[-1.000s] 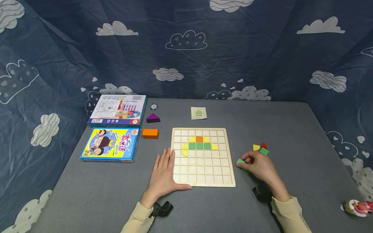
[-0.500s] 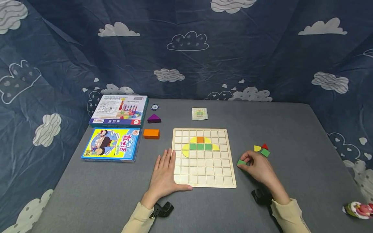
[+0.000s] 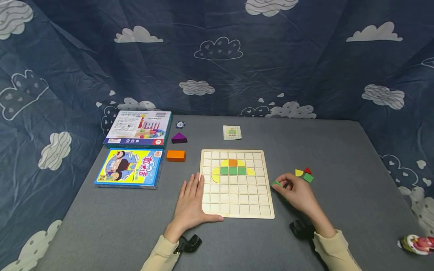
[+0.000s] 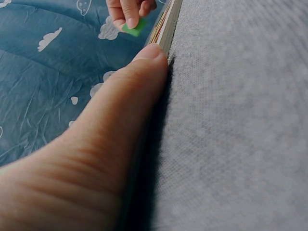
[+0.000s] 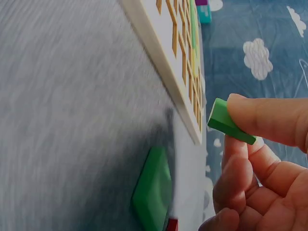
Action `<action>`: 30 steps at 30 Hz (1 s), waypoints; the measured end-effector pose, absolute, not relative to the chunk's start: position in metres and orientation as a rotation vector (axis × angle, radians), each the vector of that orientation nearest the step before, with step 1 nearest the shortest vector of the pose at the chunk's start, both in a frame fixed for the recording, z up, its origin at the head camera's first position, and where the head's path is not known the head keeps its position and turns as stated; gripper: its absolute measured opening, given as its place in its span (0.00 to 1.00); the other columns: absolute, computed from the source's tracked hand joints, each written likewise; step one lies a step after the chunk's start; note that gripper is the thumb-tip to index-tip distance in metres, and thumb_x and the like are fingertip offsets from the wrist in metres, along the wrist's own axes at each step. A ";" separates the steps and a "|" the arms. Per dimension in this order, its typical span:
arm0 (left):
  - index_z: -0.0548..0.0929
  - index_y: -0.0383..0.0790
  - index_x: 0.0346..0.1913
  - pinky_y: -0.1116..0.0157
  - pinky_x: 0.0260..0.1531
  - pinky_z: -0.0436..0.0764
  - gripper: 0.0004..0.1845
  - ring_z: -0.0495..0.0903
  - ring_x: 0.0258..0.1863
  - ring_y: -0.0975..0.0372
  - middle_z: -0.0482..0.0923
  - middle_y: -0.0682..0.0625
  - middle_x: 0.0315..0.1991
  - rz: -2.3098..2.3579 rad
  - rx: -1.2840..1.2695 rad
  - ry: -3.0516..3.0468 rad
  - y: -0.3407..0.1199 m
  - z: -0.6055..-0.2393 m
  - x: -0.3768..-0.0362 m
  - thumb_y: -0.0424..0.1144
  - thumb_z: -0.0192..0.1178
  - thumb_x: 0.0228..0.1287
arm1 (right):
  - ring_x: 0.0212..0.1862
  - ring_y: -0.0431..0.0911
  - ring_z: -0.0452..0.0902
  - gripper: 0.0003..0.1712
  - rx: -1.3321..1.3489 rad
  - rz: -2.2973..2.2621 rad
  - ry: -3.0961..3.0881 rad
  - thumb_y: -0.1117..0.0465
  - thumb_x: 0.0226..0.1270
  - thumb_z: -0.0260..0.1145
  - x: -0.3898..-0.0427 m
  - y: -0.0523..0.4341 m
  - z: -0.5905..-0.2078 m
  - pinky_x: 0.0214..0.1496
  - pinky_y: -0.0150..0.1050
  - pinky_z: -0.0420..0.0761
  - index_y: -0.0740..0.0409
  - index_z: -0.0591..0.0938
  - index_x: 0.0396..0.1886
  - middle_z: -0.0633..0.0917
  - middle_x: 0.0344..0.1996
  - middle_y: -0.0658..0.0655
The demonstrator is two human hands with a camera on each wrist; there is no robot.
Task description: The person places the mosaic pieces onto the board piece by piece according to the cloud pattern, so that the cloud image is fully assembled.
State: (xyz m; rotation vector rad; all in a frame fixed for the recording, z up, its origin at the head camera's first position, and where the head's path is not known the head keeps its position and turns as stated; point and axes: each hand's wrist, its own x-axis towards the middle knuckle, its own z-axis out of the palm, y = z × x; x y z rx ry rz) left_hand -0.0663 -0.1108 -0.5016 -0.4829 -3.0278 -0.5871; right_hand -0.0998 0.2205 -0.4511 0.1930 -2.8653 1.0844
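A wooden grid board [image 3: 237, 208] lies on the table, with yellow, green and orange tiles set in its upper cells. My left hand [image 3: 190, 205] rests along its left side, fingers straight and thumb stretched at the front edge; the left wrist view shows that thumb [image 4: 115, 106] close up. Just off the board's right side, my right hand [image 3: 298, 192] pinches a green tile [image 5: 226, 122] between thumb and fingers, above the table. Behind that hand lie a yellow piece [image 3: 298, 172], a red triangle [image 3: 307, 170] and another green tile [image 3: 308, 177].
A small pattern card [image 3: 232, 132] lies beyond the board. Two boxes, one white [image 3: 137, 126] and one blue and yellow [image 3: 127, 167], stand at the left. Near them are an orange block [image 3: 176, 156], a purple triangular block [image 3: 179, 138] and a poker chip [image 3: 180, 124]. A figurine [image 3: 417, 244] is at the right.
My right hand has lifted the green tile and shifted slightly left, closer to the board. The left hand stays in place.
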 end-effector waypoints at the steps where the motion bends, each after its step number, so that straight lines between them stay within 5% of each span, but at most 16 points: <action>1: 0.44 0.34 0.75 0.54 0.68 0.35 0.74 0.36 0.73 0.52 0.40 0.40 0.75 -0.589 -0.483 -3.030 -0.111 -0.502 -0.066 0.81 0.59 0.31 | 0.20 0.41 0.66 0.10 0.197 1.106 -2.861 0.63 0.56 0.73 -0.101 0.218 -0.451 0.19 0.33 0.64 0.62 0.81 0.33 0.77 0.23 0.52; 17: 0.44 0.34 0.75 0.54 0.68 0.35 0.74 0.37 0.73 0.52 0.40 0.40 0.75 -0.579 -0.475 -3.032 -0.111 -0.501 -0.066 0.81 0.59 0.31 | 0.21 0.42 0.69 0.11 0.396 1.314 -2.841 0.61 0.49 0.78 -0.121 0.171 -0.448 0.21 0.33 0.68 0.54 0.83 0.30 0.80 0.21 0.46; 30: 0.44 0.35 0.75 0.55 0.68 0.34 0.74 0.37 0.73 0.52 0.41 0.40 0.75 -0.556 -0.470 -3.040 -0.110 -0.501 -0.066 0.82 0.57 0.31 | 0.21 0.42 0.69 0.06 0.463 1.299 -2.894 0.63 0.57 0.72 -0.133 0.128 -0.442 0.22 0.36 0.68 0.52 0.86 0.35 0.81 0.27 0.46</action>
